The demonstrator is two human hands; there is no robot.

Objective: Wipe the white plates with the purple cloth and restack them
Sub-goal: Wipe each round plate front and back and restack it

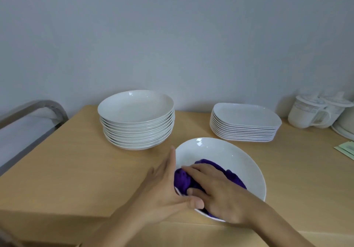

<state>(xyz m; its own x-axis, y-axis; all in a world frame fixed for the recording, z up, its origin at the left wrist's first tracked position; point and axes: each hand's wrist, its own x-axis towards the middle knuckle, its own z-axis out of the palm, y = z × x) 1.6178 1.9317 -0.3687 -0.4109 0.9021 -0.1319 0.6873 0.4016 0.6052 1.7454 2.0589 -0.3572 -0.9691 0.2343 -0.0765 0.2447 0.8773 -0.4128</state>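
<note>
**Wooden table (76, 170): wiping at the near edge**

Head view. Pale wood against a plain grey wall (172, 36). At the near edge, a single white plate (229, 154), round and deep, flat on the wood. Inside it, toward its left side, the purple cloth (183, 179), bunched. On top of the cloth, the right hand (220, 191), fingers nearly straight and slightly apart, pressing down. At the plate's left rim, the left hand (164, 187), fingers straight and together along the outside, thumb hooked over the rim, pinching it. Behind, left of centre, a tall stack of round white plates (137, 120). Well apart to its right, a lower stack of oblong white plates (245, 122). Far right, lidded white cups (310, 112) and some green paper (346, 149). Far left, a grey curved frame (28, 108).
</note>
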